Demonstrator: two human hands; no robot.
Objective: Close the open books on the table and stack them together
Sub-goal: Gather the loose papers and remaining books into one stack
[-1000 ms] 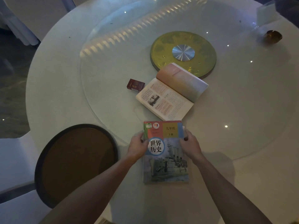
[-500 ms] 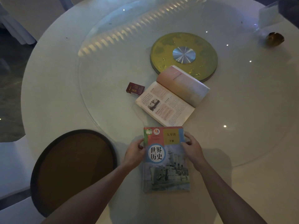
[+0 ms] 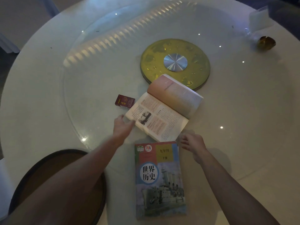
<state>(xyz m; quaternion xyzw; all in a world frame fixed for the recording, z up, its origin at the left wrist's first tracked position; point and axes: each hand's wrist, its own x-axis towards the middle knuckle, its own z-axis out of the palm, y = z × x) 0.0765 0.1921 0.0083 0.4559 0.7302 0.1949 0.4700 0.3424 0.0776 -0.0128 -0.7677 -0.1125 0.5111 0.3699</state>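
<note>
A closed textbook (image 3: 159, 179) with a warship on its cover lies flat near the table's front edge. Beyond it an open book (image 3: 164, 109) lies at an angle, its right half of pages arched upward. My left hand (image 3: 122, 126) reaches to the open book's near left corner, fingertips touching the page edge. My right hand (image 3: 192, 142) hovers just off the closed book's top right corner, below the open book's near corner, fingers loosely spread and holding nothing.
A small dark red box (image 3: 124, 101) lies left of the open book. A gold turntable disc (image 3: 175, 62) sits at the centre under the glass top (image 3: 97, 65). A round brown chair seat (image 3: 53, 184) is at front left, a small golden object (image 3: 267, 42) far right.
Both hands have let go of the closed book's top edge. My left hand moved up to the open book's left corner; my right hand moved slightly right and away.
</note>
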